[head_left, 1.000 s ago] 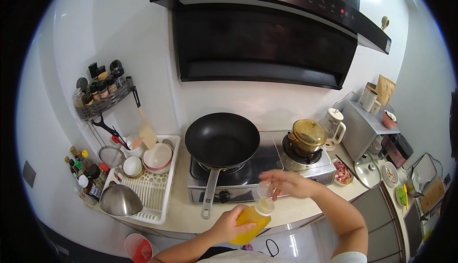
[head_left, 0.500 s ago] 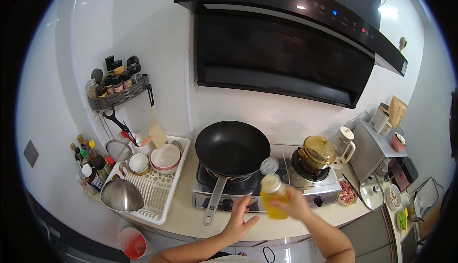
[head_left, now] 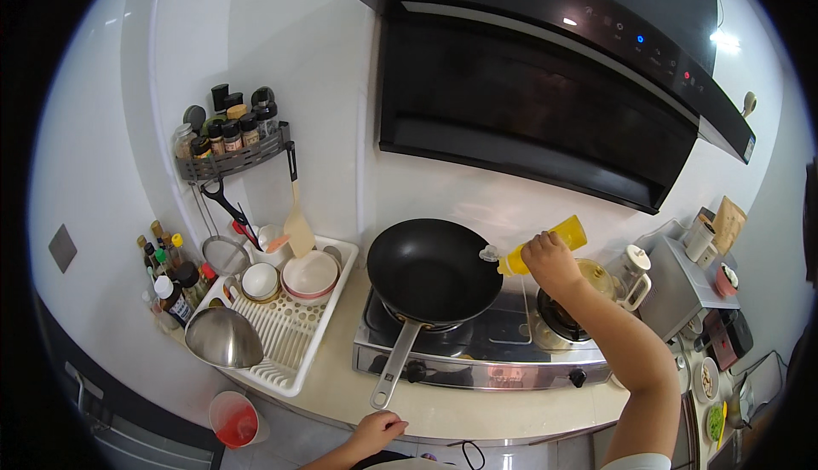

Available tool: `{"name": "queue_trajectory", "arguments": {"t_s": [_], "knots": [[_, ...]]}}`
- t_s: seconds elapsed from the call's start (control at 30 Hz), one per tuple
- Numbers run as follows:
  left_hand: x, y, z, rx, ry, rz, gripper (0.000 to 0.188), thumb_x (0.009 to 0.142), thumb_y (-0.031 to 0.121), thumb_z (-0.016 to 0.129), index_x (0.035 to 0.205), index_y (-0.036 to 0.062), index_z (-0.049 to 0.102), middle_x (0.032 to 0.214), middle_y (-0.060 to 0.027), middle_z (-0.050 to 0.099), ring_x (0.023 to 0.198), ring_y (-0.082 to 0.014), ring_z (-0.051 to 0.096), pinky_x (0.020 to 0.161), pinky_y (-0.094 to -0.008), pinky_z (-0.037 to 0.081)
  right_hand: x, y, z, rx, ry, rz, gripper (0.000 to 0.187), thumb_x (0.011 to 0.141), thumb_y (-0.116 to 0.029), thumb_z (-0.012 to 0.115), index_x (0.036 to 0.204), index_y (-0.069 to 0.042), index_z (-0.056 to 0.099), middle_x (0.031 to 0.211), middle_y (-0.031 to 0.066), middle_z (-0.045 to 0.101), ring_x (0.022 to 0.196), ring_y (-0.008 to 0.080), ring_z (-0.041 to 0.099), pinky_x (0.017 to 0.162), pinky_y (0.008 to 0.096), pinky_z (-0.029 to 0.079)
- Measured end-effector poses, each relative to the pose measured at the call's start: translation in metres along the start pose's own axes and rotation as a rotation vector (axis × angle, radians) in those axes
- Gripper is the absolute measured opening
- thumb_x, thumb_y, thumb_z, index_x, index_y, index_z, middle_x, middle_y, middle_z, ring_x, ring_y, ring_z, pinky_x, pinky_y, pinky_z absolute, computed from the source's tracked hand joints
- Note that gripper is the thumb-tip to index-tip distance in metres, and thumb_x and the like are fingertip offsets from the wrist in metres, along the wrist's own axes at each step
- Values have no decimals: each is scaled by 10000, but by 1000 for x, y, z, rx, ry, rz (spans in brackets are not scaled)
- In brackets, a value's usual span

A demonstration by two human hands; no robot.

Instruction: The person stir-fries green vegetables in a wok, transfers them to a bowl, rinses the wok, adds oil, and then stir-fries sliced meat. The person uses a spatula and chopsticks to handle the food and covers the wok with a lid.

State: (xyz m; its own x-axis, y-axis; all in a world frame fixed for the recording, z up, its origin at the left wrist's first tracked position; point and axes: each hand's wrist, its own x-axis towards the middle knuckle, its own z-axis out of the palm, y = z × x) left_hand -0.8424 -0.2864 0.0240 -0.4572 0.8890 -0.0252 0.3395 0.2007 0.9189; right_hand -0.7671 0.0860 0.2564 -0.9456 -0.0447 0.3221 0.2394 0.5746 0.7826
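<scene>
My right hand (head_left: 551, 259) grips a bottle of yellow oil (head_left: 570, 231), tipped with its mouth pointing left and down. The bottle's clear flip cap (head_left: 491, 253) hangs at the right rim of a black wok (head_left: 430, 267). I cannot make out any oil stream. The wok rests on the left burner of a gas stove (head_left: 477, 374), its metal handle (head_left: 397, 366) pointing toward me. My left hand (head_left: 378, 432) is loosely closed below the handle's end, apart from it, with nothing visible in it.
An amber glass pot (head_left: 603, 279) on the right burner is partly hidden by my right arm. A white dish rack (head_left: 298, 368) with bowls and a metal bowl (head_left: 223, 338) stands left. The range hood (head_left: 528, 103) overhangs the stove. Bowls of food (head_left: 714, 423) sit far right.
My right hand has lifted the oil bottle up and away from me and tilted it from upright toward the wok. My left hand has drawn back down-left and its fingers have curled.
</scene>
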Motion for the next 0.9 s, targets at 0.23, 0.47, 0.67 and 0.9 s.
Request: {"name": "queue_trajectory", "arguments": {"t_s": [0.23,0.47,0.67,0.9], "knots": [[-4,-10,-5,-65,40,-119,260,784,240,674,702,16,571,587,-24,532,532,-95,488,509,-247,404,17,1,7,-37,21,-178,156,726,-183,545,825,-71,586,799,51,611,799,209,571,774,315,400],[3,-2,-1,-103,29,-144,236,804,230,661,737,26,562,586,8,517,538,-61,459,499,-228,387,22,-5,18,-56,-59,-243,114,725,-193,560,778,-106,611,759,28,626,744,181,583,720,298,397],[4,-5,-3,-20,17,-163,282,812,290,634,762,16,586,609,-60,564,554,-147,533,542,-286,434,23,-10,23,-86,-76,-279,113,720,-205,566,761,-113,617,736,26,629,714,183,590,706,301,397],[4,-5,-7,-20,33,-166,280,823,290,621,765,20,576,605,-49,554,559,-137,521,535,-279,420,33,-19,21,-19,-49,-282,113,723,-203,559,760,-112,614,719,28,622,696,180,586,694,302,398]]}}
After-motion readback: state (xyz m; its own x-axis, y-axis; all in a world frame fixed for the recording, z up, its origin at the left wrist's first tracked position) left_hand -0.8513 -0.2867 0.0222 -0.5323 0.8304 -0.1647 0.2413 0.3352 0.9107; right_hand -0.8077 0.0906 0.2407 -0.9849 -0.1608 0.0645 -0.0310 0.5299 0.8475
